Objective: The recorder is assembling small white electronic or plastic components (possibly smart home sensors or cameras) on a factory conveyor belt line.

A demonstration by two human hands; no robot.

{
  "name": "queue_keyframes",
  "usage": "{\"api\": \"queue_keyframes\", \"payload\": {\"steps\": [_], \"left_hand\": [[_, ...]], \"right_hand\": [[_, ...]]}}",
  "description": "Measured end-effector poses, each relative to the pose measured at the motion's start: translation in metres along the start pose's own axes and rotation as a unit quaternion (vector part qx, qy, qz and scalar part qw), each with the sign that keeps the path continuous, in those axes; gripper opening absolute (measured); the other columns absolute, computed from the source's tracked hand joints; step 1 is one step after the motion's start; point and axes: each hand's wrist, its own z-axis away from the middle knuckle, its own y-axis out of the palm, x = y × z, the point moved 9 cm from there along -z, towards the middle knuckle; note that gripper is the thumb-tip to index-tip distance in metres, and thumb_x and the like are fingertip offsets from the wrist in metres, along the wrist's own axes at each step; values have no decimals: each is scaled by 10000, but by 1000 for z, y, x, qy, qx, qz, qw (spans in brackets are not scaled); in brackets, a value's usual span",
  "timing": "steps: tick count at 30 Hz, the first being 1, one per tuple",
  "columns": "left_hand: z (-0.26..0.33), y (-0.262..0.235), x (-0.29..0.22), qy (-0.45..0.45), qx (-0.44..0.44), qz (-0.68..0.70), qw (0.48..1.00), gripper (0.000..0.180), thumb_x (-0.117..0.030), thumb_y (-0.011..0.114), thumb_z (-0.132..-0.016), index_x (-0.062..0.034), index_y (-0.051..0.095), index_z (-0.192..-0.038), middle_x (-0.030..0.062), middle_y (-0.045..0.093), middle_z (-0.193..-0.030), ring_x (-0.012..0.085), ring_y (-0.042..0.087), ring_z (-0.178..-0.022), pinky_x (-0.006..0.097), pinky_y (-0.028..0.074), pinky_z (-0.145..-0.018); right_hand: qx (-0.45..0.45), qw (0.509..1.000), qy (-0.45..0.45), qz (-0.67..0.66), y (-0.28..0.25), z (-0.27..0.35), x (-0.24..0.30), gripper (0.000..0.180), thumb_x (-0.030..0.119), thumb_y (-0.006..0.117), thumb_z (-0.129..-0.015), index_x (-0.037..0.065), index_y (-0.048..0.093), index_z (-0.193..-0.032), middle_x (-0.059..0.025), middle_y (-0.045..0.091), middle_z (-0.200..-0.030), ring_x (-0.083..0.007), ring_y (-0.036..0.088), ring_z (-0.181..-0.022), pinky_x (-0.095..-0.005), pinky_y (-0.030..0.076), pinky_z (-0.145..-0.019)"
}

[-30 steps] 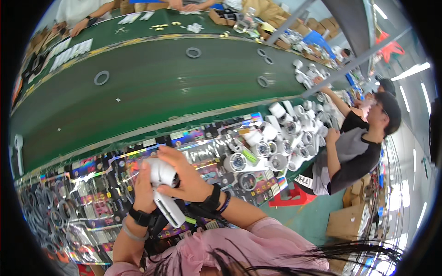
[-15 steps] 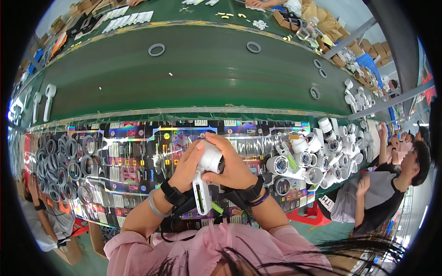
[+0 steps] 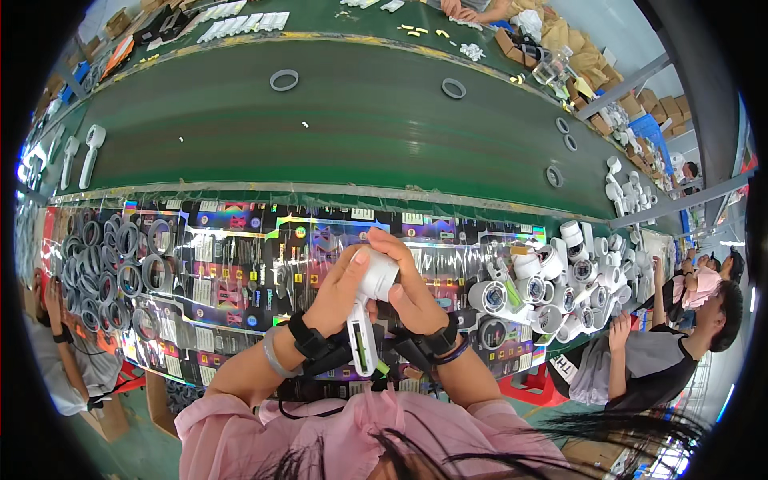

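Note:
Above the middle of the bench I hold a white handheld fan (image 3: 363,336), its round head up between my palms. Its handle hangs down toward me, with a long open slot along it. My left hand (image 3: 339,290) is wrapped round the left side of the head. The fingers of my right hand (image 3: 413,294) curl over the top and right side of the same head. Part of the head is hidden by my fingers. Below the handle, a small green strip (image 3: 383,369) shows.
Many grey rings (image 3: 108,276) lie heaped on the left of the film-covered bench (image 3: 232,312). White fan bodies (image 3: 552,288) crowd the right. Beyond runs a green conveyor belt (image 3: 360,120) with a few rings. Co-workers sit at both sides, one in grey and black (image 3: 668,360) at right.
The fan's head has turned slightly in my hands, and my right fingers have shifted round it. The whole view has also moved a little. Both hands keep their hold.

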Motion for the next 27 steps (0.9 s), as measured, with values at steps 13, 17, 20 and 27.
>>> {"api": "queue_keyframes", "payload": {"steps": [13,17,20,27], "left_hand": [[6,2,7,-70,3,58,996,460,-519,427,-983,-91,482,-1143,40,588,-741,122,577,-485,286,521,-422],[4,4,4,-49,-43,15,998,531,-578,391,-968,-76,545,-1047,48,560,-642,155,579,-483,302,510,-427],[5,6,2,-51,-15,31,998,488,-548,424,-973,-83,501,-1099,35,574,-727,125,572,-477,282,511,-408],[7,8,15,-72,-24,80,994,504,-561,416,-971,-83,495,-1110,39,570,-744,129,568,-483,278,510,-409]], "right_hand": [[-12,999,35,21,5,3,-4,512,331,459,-998,18,358,-1389,-201,340,-1438,-307,353,-1323,-404,275,-1090],[-27,998,14,47,3,4,-4,479,325,453,-1002,24,370,-1365,-193,363,-1410,-305,380,-1293,-393,302,-1070],[-27,998,16,53,3,3,-4,467,326,452,-1003,25,375,-1352,-191,370,-1397,-305,386,-1285,-389,309,-1065],[-24,997,34,61,6,4,-7,496,388,424,-1009,47,360,-1363,-166,355,-1383,-251,446,-1201,-343,419,-953]]}}
